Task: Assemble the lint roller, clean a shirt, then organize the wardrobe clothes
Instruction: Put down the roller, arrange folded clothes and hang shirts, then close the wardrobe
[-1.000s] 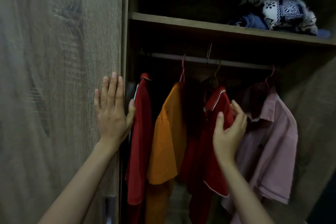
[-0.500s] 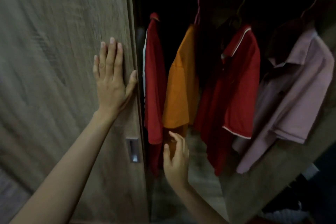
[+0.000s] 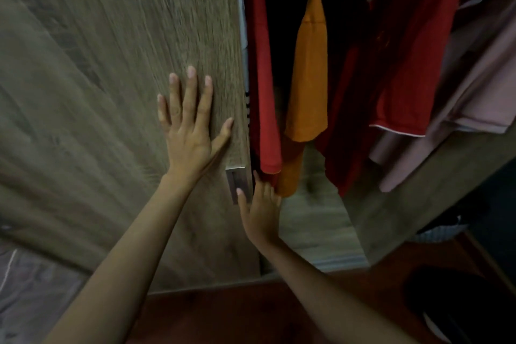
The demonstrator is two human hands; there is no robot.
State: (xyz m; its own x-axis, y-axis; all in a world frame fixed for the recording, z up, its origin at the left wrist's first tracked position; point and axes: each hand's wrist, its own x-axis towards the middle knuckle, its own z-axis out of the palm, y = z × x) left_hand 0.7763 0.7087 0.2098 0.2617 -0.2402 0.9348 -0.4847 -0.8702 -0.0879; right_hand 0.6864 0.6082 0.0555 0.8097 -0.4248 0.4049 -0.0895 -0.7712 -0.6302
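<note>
The head view looks down into an open wardrobe. The left hand (image 3: 192, 131) lies flat on the door (image 3: 111, 64), its fingers (image 3: 190, 92) straight and slightly spread and the thumb out toward the door's edge. The right hand (image 3: 261, 209) is lower, just beside the recessed handle (image 3: 237, 184). Its fingers are loosely extended and hold nothing. Whether the tips touch the door edge or the hem above them I cannot tell.

The shirts hang inside, right of the door: a red shirt (image 3: 264, 78) nearest it, an orange shirt (image 3: 308, 78) next, then a trimmed red shirt (image 3: 405, 64), with a pink shirt (image 3: 480, 86) furthest right against the side panel (image 3: 418, 204). Each hangs with its long axis running top to hem and the hem pointing down to the wardrobe floor (image 3: 312, 218). The first two are turned edge-on.

They look light, soft and limp, so a grip on the hem would only bunch the cloth. They are probably best moved by the hanger or shoulder, which are out of view above. The door is stiff and is likely best taken by the handle.
</note>
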